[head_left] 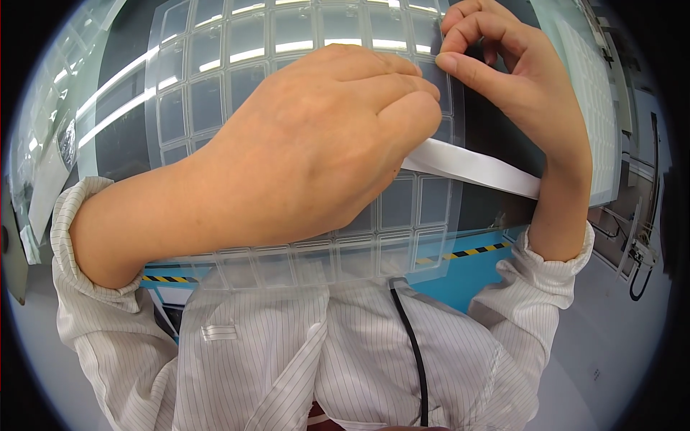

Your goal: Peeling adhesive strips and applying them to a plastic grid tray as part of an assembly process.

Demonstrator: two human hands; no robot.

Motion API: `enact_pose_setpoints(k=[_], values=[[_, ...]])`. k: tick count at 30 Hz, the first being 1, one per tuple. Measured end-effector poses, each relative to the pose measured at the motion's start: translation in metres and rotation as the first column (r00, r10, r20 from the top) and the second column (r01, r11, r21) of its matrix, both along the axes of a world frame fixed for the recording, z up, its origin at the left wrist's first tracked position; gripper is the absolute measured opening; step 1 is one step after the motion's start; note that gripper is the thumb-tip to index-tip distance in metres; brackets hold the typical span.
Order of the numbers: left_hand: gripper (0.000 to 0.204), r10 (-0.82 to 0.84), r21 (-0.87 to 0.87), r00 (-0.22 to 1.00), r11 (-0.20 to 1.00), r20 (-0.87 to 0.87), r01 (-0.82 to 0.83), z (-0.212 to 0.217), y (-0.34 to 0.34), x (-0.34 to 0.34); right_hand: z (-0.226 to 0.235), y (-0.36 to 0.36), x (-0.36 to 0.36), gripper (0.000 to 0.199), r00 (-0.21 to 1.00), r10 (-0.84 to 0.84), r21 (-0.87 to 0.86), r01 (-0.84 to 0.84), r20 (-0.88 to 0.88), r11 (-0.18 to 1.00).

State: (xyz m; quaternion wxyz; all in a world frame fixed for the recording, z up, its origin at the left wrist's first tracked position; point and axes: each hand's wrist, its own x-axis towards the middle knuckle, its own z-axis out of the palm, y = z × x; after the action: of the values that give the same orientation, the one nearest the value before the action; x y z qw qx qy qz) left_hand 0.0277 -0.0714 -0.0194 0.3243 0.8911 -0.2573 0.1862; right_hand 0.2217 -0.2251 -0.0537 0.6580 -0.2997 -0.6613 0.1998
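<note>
My left hand reaches over a clear plastic tray divided into many rectangular pockets. Its fingers are closed, their tips mostly hidden under the hand. A white strip comes out from beneath those fingers and runs right, passing behind my right wrist. Close by, at the tray's upper right edge, my right hand has its fingers curled, thumb and index tips drawn together. Whatever may be between those tips is too small to make out.
The tray rests on a dark surface and overhangs a blue edge with yellow-black striped tape. White moulded trays stand at the right. Clear plastic sheeting lies at the left. Ceiling lights glare off the tray.
</note>
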Motion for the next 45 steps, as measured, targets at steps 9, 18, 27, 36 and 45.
enact_pose_setpoints(k=[9,18,27,36,45], values=[[0.015,0.002,0.003,0.997,1.000,0.083,-0.002,-0.006,-0.001,0.005,0.080,-0.025,-0.045,0.010,0.716,-0.374,-0.644,0.696,0.590,0.317],[0.017,0.029,-0.015,0.990,1.000,0.140,-0.027,-0.011,-0.004,0.005,-0.016,0.003,0.005,0.012,0.981,0.179,0.063,-0.175,-0.075,0.983],[0.014,-0.001,0.050,0.999,0.999,-0.047,0.003,0.001,0.000,0.000,0.081,-0.025,-0.055,0.012,0.795,-0.424,-0.793,0.560,0.433,0.241],[0.014,0.027,0.030,1.000,0.999,0.008,-0.028,0.001,0.001,-0.002,0.055,-0.025,-0.048,0.014,0.564,-0.556,-0.501,0.819,0.611,0.280],[0.012,0.105,-0.046,0.994,0.994,0.042,-0.103,0.023,0.004,-0.028,0.086,-0.062,-0.118,0.006,0.762,-0.434,-0.602,0.646,0.480,0.469]])
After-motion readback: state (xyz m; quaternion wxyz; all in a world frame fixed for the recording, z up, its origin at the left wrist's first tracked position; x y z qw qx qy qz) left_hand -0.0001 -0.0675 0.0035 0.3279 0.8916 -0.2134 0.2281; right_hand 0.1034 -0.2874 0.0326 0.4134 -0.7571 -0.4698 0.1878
